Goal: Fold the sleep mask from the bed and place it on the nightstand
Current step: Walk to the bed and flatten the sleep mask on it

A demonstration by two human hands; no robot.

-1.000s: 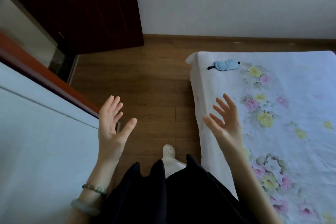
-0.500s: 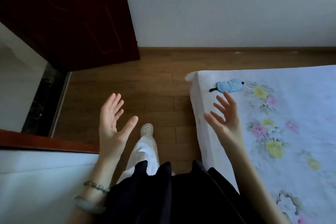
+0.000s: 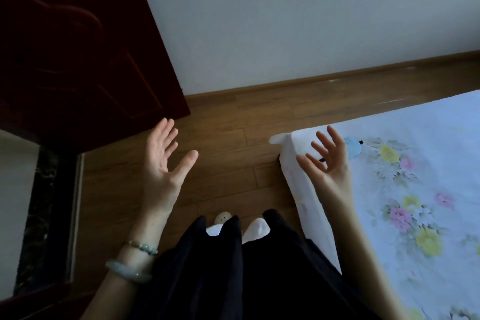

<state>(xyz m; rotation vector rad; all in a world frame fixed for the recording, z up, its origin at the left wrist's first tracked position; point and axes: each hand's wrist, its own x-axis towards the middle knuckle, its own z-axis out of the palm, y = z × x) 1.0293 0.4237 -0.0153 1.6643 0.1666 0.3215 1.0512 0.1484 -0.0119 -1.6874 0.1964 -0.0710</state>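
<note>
Both hands are raised in front of the person, palms turned inward toward each other and fingers spread, holding nothing. The left hand (image 3: 163,163) hangs over the wooden floor (image 3: 233,138), fingers pointing up and away, thumb angled out to the right; a beaded bracelet (image 3: 141,247) and a pale jade-coloured bangle (image 3: 127,271) circle its wrist. The right hand (image 3: 328,163) is held above the near corner of the bed (image 3: 415,215), fingers loosely curled and apart, with the bare forearm running down toward the lower right.

The sleep mask (image 3: 352,147), light blue, lies on the floral bedsheet near that corner, just behind the right hand's fingers. The hand covers most of it: only a rounded blue part and short bits of its black strap show on either side of the fingers. Whether the hand touches it cannot be told.

A dark red door (image 3: 78,47) stands open on the left against a plain grey wall (image 3: 285,21), with a dark stone threshold (image 3: 44,202) below it. At the bottom centre hang the dark folds of a black garment (image 3: 233,267), with white trouser legs (image 3: 255,227) and the toe of a pale slipper (image 3: 223,217) peeking out. The bed is cut off by the right edge.
</note>
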